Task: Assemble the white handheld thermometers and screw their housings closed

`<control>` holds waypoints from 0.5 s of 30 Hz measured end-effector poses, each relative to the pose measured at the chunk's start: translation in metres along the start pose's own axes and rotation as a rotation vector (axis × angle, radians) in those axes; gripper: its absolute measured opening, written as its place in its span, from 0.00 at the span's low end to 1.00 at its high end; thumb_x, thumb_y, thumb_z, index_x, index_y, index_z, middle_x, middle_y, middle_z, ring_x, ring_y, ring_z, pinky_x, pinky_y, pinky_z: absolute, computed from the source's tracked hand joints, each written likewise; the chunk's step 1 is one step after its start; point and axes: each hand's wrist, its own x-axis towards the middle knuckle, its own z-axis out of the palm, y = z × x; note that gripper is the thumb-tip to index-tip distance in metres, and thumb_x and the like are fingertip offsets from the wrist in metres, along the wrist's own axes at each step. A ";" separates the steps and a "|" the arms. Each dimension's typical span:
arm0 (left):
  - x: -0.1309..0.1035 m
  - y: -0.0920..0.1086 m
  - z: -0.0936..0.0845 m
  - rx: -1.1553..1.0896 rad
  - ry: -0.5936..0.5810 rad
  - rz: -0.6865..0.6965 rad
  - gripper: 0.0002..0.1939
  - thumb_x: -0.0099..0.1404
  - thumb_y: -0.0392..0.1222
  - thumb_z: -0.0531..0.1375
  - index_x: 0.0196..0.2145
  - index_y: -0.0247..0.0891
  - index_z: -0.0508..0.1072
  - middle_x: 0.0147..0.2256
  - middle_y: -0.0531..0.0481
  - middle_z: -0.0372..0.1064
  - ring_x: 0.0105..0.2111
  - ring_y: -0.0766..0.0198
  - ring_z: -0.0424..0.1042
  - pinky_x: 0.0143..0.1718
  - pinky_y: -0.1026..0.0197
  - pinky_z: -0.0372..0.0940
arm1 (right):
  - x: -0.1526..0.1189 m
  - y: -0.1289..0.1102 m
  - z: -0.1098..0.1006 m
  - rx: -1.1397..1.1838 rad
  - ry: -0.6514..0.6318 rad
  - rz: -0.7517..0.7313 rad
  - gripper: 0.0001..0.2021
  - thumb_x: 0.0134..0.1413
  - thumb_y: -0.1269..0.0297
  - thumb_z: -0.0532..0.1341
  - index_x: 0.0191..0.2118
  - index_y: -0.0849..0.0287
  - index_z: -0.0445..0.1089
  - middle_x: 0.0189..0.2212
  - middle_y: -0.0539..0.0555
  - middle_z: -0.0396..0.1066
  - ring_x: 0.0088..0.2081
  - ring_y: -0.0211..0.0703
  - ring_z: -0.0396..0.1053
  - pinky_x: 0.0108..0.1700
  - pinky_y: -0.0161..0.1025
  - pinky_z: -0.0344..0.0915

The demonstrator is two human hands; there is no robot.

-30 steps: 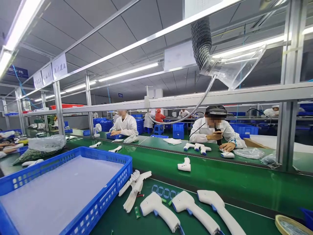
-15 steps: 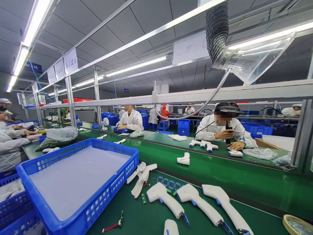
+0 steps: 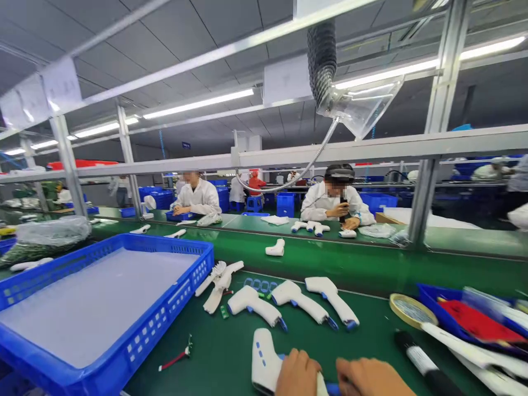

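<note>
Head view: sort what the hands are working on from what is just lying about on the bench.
In hand:
- left hand and right hand on a white thermometer

Lying about:
- three white thermometers in a row
- blue crate
- loose white shells
- red wire
- black marker

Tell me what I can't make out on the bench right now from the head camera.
- Left hand and right hand: the bottom edge cuts them off, so the fingers' grip is hidden.
- White thermometer body under the left hand: its lower part is covered by the hand and the edge.
- Blue bin at right: contents smeared by motion blur.
- Small wired part by the blue crate: too small to identify.
</note>
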 end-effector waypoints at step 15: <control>-0.061 -0.031 -0.056 -1.064 0.289 0.155 0.24 0.50 0.53 0.66 0.42 0.39 0.70 0.36 0.48 0.67 0.36 0.59 0.67 0.37 0.62 0.61 | -0.025 -0.037 -0.033 0.302 0.445 -0.335 0.23 0.56 0.55 0.57 0.56 0.52 0.58 0.51 0.56 0.67 0.49 0.44 0.68 0.46 0.35 0.68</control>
